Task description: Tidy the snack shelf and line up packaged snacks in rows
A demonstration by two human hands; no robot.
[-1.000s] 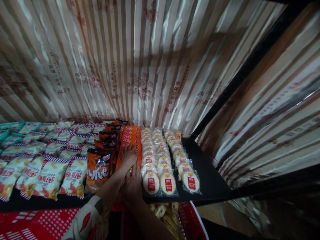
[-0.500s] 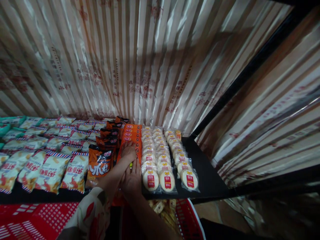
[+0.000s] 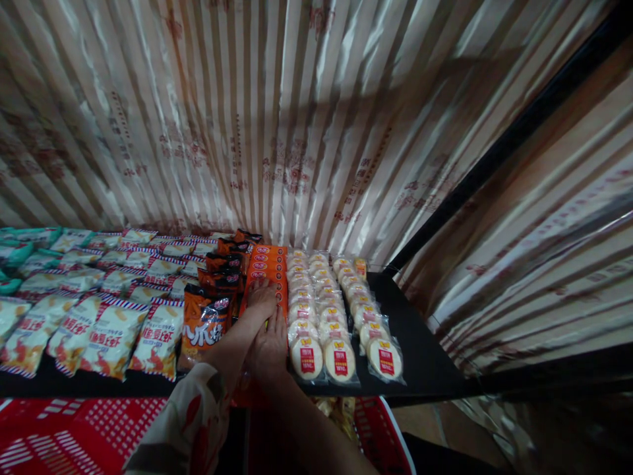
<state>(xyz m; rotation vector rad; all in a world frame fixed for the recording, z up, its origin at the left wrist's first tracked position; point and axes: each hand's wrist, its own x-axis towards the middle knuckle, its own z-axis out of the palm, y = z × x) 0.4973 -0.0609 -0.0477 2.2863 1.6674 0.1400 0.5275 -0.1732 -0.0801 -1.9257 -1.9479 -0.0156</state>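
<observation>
Fingers: the left hand (image 3: 262, 300) lies flat, fingers extended; the right hand (image 3: 271, 346) sits just below, touching it, fingers straight (its thumb is hidden).
Orange packets: a column of flat, glossy, orange printed packets (image 3: 279, 269) on the black flat shelf (image 3: 395, 316), under the left hand; neither hand is off them yet, and their front end is covered.
Neighbouring rows: judged already set, the orange-and-black shiny plastic bags (image 3: 202, 330) on the left and round white crackers in clear wrappers (image 3: 306, 359) on the right.
Below: a red slatted plastic basket (image 3: 93, 422) and a white-rimmed red basket (image 3: 386, 429) holding yellowish packets (image 3: 341, 414).
</observation>
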